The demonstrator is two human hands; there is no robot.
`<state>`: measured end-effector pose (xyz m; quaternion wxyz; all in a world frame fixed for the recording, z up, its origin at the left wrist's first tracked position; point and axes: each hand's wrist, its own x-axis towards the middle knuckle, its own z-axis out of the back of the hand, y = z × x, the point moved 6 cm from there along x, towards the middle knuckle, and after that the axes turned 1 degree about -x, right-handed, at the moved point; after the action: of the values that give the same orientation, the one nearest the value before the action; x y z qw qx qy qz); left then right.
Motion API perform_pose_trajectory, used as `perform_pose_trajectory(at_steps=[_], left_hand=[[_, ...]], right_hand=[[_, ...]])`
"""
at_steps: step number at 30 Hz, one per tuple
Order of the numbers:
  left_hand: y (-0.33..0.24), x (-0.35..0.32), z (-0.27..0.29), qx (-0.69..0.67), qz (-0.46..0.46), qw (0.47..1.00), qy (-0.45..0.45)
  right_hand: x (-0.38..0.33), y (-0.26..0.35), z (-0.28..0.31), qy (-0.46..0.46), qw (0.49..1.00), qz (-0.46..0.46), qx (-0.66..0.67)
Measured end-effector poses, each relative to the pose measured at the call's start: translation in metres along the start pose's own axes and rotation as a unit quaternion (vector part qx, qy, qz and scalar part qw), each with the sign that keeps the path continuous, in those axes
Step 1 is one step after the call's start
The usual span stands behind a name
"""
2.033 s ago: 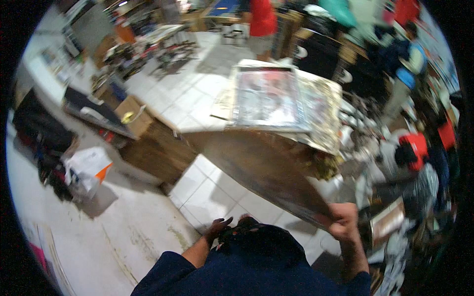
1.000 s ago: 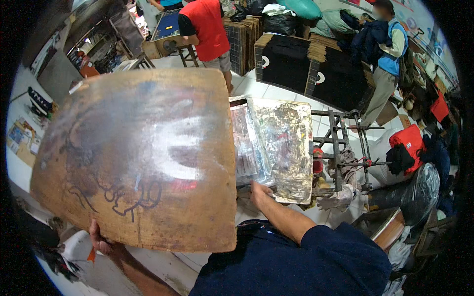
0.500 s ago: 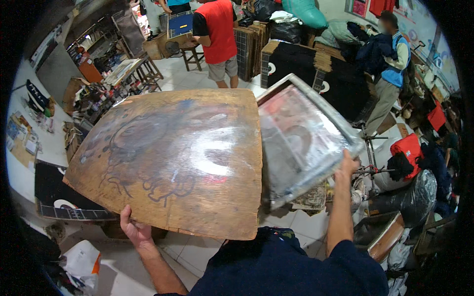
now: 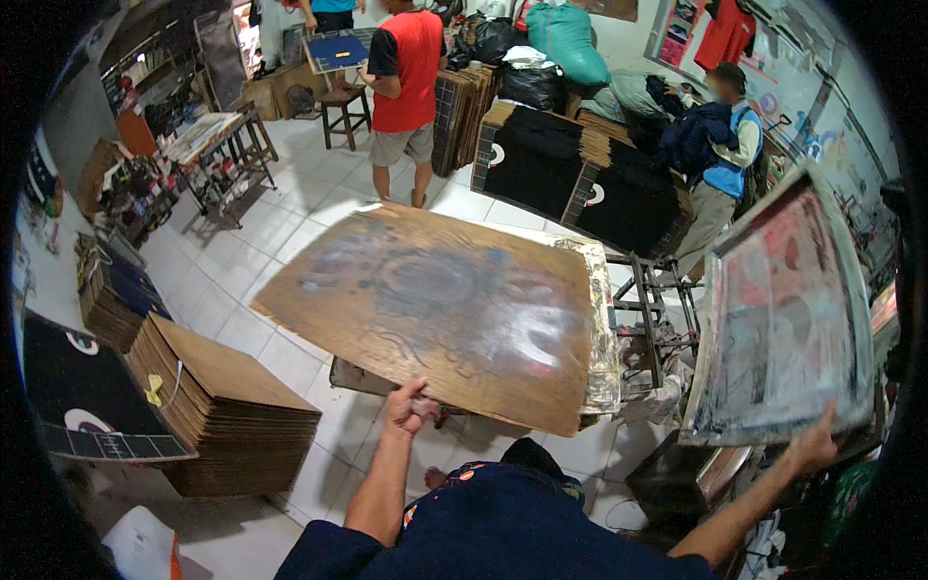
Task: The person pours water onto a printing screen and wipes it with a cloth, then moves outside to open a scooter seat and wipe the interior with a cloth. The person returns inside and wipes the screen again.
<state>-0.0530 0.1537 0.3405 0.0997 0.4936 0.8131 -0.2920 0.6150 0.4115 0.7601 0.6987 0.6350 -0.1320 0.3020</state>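
Observation:
My left hand (image 4: pixel 411 408) is closed on the near edge of a thin plywood board (image 4: pixel 425 309), which has dark line drawings and paint smears. The board lies roughly flat over a paint-stained table (image 4: pixel 601 338), and I cannot tell whether it rests on it. My right hand (image 4: pixel 814 449) grips the lower edge of a silk-screen frame (image 4: pixel 788 314) out to the right. This frame is tilted up, with red and grey stains on its mesh, and is apart from the board.
A dark metal screen-printing rack (image 4: pixel 662 304) stands right of the table. Stacked boards (image 4: pixel 227 387) are at the left, and boards with black cloth (image 4: pixel 536 155) at the back. A person in a red shirt (image 4: pixel 411 72) and another holding dark cloth (image 4: pixel 720 140) stand beyond.
The silk-screen frame has swung right, away from the board, and tipped more upright. The board has moved lower and right, over the table. Both hands keep their hold, and the view has shifted.

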Motion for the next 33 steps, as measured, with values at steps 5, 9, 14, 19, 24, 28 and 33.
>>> perform_pose_trajectory(at_steps=[5, 9, 14, 19, 24, 28, 33], left_hand=[[0.096, -0.001, 0.053, 0.074, 0.101, 0.989, -0.082], [0.141, -0.012, 0.08, 0.148, 0.181, 0.962, -0.141], [0.154, -0.013, 0.108, 0.293, 0.254, 0.907, -0.164], [0.16, -0.007, 0.096, 0.244, 0.2, 0.935, -0.164], [0.154, -0.027, 0.08, 0.205, 0.072, 0.96, -0.177], [0.134, -0.124, 0.142, 0.305, 0.016, 0.871, -0.386], [0.188, -0.287, 0.23, 0.207, 0.023, 0.799, -0.565]], right_hand=[[0.021, -0.019, 0.013, 0.067, 0.948, -0.14, 0.279], [-0.009, -0.032, -0.056, 0.183, 0.894, -0.239, 0.331], [-0.128, -0.043, -0.191, 0.386, 0.749, -0.386, 0.376], [-0.289, -0.038, -0.294, 0.563, 0.599, -0.44, 0.362], [-0.437, -0.057, -0.347, 0.619, 0.511, -0.516, 0.298], [-0.508, -0.096, -0.347, 0.616, 0.493, -0.554, 0.266], [-0.536, -0.147, -0.313, 0.528, 0.574, -0.581, 0.234]])
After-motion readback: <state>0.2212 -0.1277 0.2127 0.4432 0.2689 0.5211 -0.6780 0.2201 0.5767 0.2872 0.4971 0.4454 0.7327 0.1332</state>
